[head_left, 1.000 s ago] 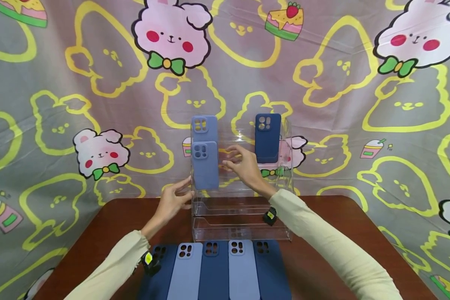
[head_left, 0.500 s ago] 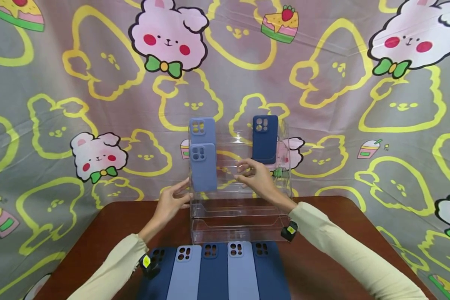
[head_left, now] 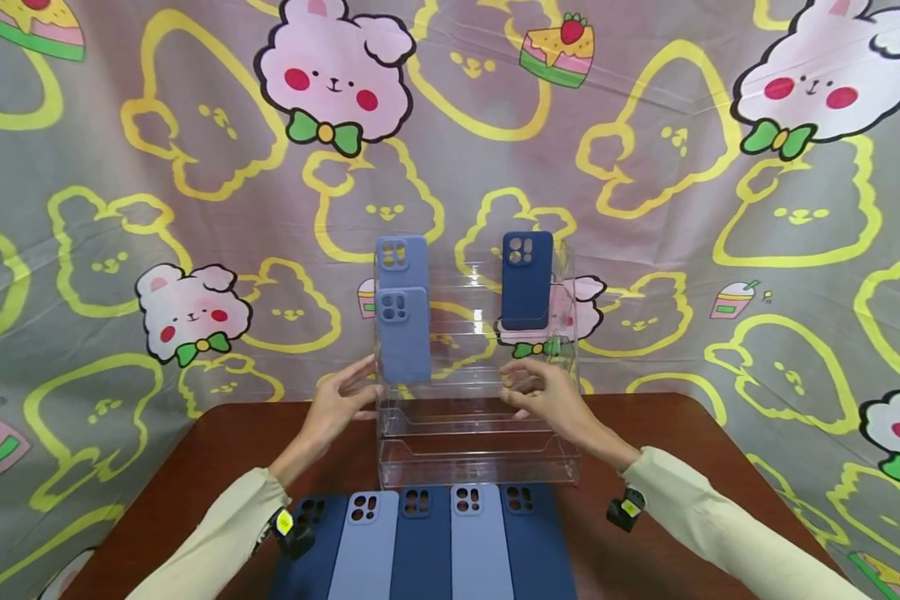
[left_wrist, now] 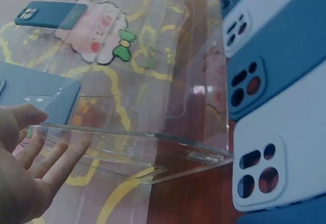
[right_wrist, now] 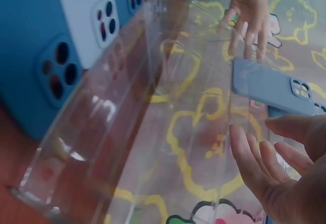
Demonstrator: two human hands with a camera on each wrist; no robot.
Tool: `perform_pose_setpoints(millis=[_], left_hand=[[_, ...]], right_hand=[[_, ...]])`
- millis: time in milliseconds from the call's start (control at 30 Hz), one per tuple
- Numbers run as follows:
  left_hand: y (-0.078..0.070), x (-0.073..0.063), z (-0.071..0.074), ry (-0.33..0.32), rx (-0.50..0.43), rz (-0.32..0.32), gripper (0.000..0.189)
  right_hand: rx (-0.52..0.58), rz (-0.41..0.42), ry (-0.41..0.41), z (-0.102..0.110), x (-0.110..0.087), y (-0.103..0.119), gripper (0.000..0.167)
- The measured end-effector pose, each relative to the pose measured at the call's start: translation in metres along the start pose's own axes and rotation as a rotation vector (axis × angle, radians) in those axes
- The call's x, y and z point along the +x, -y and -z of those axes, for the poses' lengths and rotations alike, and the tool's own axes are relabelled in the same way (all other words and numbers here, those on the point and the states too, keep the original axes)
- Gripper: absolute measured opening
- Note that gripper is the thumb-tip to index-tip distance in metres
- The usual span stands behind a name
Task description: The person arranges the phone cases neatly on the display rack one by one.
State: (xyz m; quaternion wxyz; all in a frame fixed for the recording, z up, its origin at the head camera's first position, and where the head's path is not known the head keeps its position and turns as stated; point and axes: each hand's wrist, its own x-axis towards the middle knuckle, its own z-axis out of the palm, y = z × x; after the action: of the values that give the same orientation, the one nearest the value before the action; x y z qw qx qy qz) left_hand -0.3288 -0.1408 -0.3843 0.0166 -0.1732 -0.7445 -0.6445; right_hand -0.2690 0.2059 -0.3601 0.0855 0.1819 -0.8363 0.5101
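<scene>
A clear acrylic tiered display rack [head_left: 480, 473] stands upright on the table. Two light blue phone cases, an upper one [head_left: 414, 271] and a lower one [head_left: 407, 350], lean on its left-hand tiers. At the top right stands a dark blue phone case [head_left: 527, 283]. My left hand [head_left: 336, 408] is at the rack's left side, its fairly straight fingers and thumb right at the side panel's edge. In front of the rack's right half, my right hand [head_left: 555, 402] hovers with loosely bent fingers and nothing between them, as the right wrist view also shows.
Several phone cases, dark blue [head_left: 424, 554] and light blue [head_left: 480, 542] by turns, lie in an overlapping row before the rack. The brown table [head_left: 660, 492] reaches back to a patterned curtain [head_left: 645, 208].
My right hand has moved down and to the right, away from the lower light blue case. My left hand stays at the rack's side, and the cases on the rack have kept their places.
</scene>
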Motion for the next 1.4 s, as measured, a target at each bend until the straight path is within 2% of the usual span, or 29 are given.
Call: perform_pose_setpoints(millis=[267, 500, 667, 967, 1167, 1267, 1400], left_hand=[[0.0, -0.002, -0.001, -0.025, 0.028, -0.009, 0.061], [-0.001, -0.005, -0.002, -0.05, 0.032, 0.012, 0.06], [-0.001, -0.006, -0.002, -0.046, 0.027, 0.01, 0.06], [-0.001, -0.005, -0.003, -0.041, 0.039, 0.019, 0.06], [-0.001, -0.005, -0.004, -0.038, 0.04, 0.014, 0.06], [-0.001, -0.004, -0.005, -0.034, 0.042, 0.011, 0.06], [-0.003, -0.004, -0.004, -0.024, 0.043, 0.007, 0.061]], right_hand=[[-0.05, -0.013, 0.072, 0.0, -0.028, -0.014, 0.032], [-0.114, -0.111, 0.109, 0.002, -0.046, -0.019, 0.031], [-0.116, -0.115, 0.15, 0.0, -0.052, -0.019, 0.032], [-0.135, -0.104, 0.285, -0.012, -0.07, -0.031, 0.031], [-0.171, -0.127, 0.319, -0.02, -0.082, -0.038, 0.034], [-0.209, -0.177, 0.317, -0.023, -0.088, -0.038, 0.041], [-0.289, -0.34, 0.311, -0.029, -0.092, -0.035, 0.065]])
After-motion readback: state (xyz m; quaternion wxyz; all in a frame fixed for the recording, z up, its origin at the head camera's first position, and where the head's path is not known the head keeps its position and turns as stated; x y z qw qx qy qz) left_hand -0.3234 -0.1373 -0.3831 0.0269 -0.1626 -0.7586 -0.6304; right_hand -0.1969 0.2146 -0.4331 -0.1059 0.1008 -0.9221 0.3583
